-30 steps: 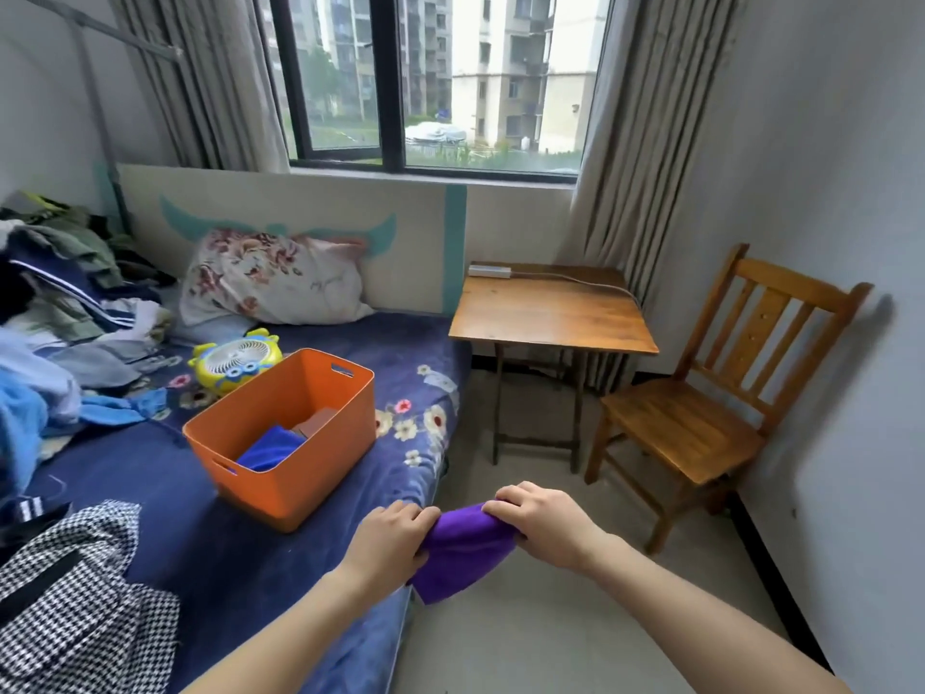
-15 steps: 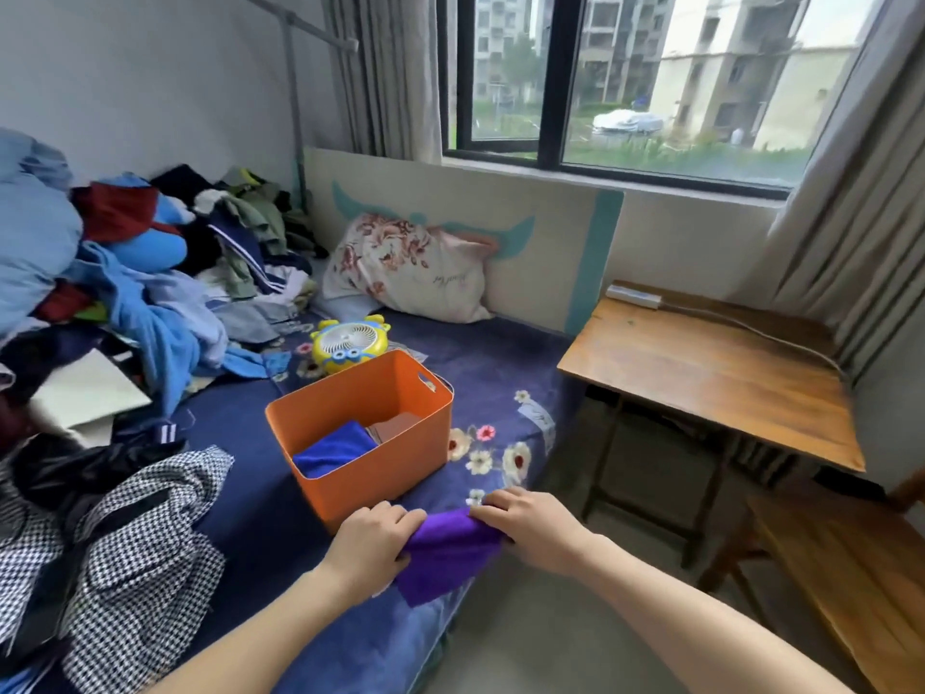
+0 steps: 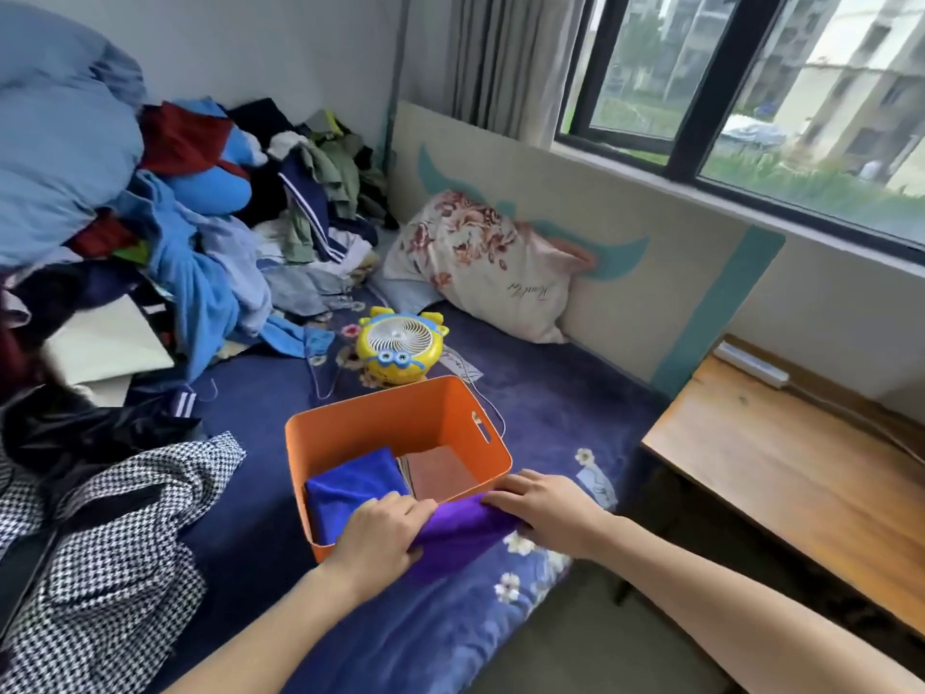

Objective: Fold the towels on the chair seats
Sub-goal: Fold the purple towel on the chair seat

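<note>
Two bare hands meet at the near rim of an open orange plastic bin (image 3: 453, 418) that sits on a dark blue floral bedspread (image 3: 560, 408). Behind the bin lies a round yellow desk fan with a cartoon face (image 3: 399, 347), and farther back a white pillow with a red flower print (image 3: 480, 265) leans against a cream headboard panel with teal shapes (image 3: 665, 252). A heap of mixed clothes (image 3: 200, 227) fills the left side of the bed, with a black-and-white houndstooth garment (image 3: 115, 553) nearest the camera. To the right stands a wooden side table (image 3: 801, 473) carrying a white power strip (image 3: 751, 365), under a dark-framed window (image 3: 751, 87) with grey curtains. Inside the bin lie a folded royal-blue towel (image 3: 358, 485) and a folded brown cloth (image 3: 440, 473), side by side. The left hand (image 3: 380, 535) is curled around the left end of a folded purple towel (image 3: 463, 525), fingers over its top edge. The right hand (image 3: 548, 505) grips the towel's right end with fingers flat on top, holding it against the bin's front edge.
</note>
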The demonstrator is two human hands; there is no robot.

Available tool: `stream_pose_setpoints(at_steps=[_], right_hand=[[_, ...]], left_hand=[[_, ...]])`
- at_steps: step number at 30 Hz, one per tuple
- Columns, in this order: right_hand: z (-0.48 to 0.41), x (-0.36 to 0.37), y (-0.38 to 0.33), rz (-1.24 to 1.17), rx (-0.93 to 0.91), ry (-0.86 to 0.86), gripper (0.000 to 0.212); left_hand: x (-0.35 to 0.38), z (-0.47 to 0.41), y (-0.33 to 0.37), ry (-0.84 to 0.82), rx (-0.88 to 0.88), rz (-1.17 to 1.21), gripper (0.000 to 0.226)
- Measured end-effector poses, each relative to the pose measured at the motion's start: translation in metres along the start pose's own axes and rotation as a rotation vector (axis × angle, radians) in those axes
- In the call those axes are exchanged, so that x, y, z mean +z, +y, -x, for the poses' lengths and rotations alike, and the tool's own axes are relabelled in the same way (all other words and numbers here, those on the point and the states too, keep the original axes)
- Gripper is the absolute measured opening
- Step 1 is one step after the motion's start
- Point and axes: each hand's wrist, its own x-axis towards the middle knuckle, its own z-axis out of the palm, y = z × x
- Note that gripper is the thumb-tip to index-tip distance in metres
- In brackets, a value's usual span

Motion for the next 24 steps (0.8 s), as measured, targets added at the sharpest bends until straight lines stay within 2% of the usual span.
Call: stream_pose_setpoints(at_steps=[2,6,10,15,19,22,24], right_hand=[[-0.021,-0.004,0.027,0.008,-0.009,0.021,0.056],[-0.049,-0.001,0.061,-0.025,-0.001,0.005,0.057],[-0.076,0.017,0.095,-0.071,0.051,-0.039,0.054],[-0.116,0.052,0.135,-0.135,0.03,-0.217,0.053],[-0.154,0.078,0.175,-0.191,0.092,-0.365,0.052],[-0.185,0.099,0.204,-0.165,0.087,-0.372,0.051],[-0.196,0.113,0.213,-0.15,0.013,-0.318,0.049]], left_hand=[[-0.002,-0.027,-0.017,0.035,-0.021,-0.002,0.083],[-0.004,-0.066,-0.044,0.001,-0.07,0.001,0.084],[0.014,-0.094,-0.062,-0.074,-0.14,-0.025,0.072],[0.047,-0.118,-0.085,-0.193,-0.309,-0.028,0.062],[0.071,-0.152,-0.109,-0.237,-0.393,-0.065,0.056],[0.081,-0.18,-0.13,-0.207,-0.464,-0.117,0.053],[0.094,-0.188,-0.138,-0.21,-0.522,-0.114,0.055]])
